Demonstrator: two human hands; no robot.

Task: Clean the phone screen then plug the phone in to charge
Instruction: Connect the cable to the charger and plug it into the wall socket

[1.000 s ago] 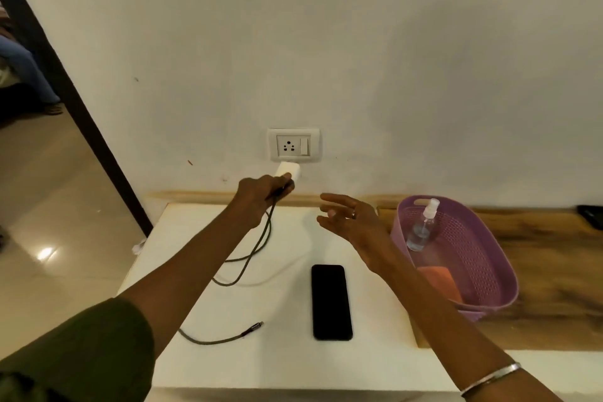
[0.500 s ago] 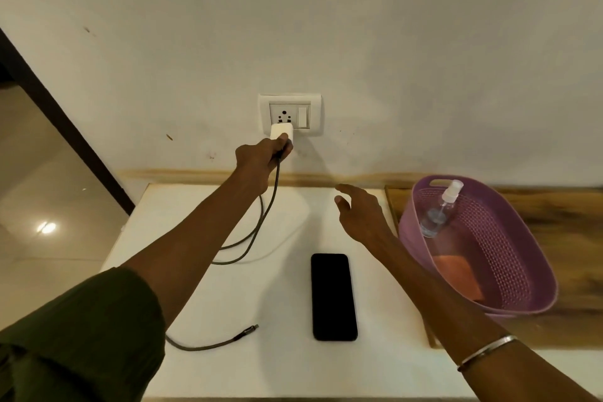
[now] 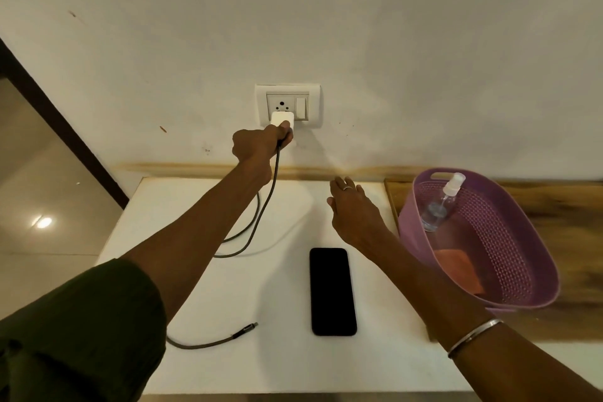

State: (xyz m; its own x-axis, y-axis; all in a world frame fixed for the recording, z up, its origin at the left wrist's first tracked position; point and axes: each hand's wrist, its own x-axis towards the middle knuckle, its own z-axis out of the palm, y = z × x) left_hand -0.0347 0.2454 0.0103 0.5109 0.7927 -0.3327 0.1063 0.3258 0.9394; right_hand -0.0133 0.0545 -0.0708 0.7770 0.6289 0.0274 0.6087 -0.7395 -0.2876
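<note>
The phone [image 3: 332, 291] lies flat and face up on the white table [image 3: 287, 365], dark screen showing, its long side running away from the person, roughly in the middle of the tabletop. Neither hand touches it.

The left hand [image 3: 257, 144] reaches to the wall and is curled tight around the white charger adapter [image 3: 282, 119], thumb on its face, holding it against the lower part of the wall socket [image 3: 287, 106]; whether the pins are fully seated cannot be told. The grey charging cable [image 3: 261, 215] drops from that hand, loops on the table behind the left forearm and comes out near the front, its free connector [image 3: 248, 328] lying bare on the table to the left of the phone, apart from it.

The right hand [image 3: 354, 212] hovers above the table beyond the phone, palm down, fingers loosely together and slightly bent, holding nothing; it wears a ring, and a metal bangle [image 3: 474, 338] sits on the wrist.

To the right a purple perforated basket [image 3: 518, 271] rests partly on a wooden surface [image 3: 574, 228], holding a clear spray bottle [image 3: 440, 206] leaning on its far wall and an orange cloth [image 3: 460, 271] on its floor.

The table's left and near edges lie open, with tiled floor [image 3: 49, 206] beyond the left.
</note>
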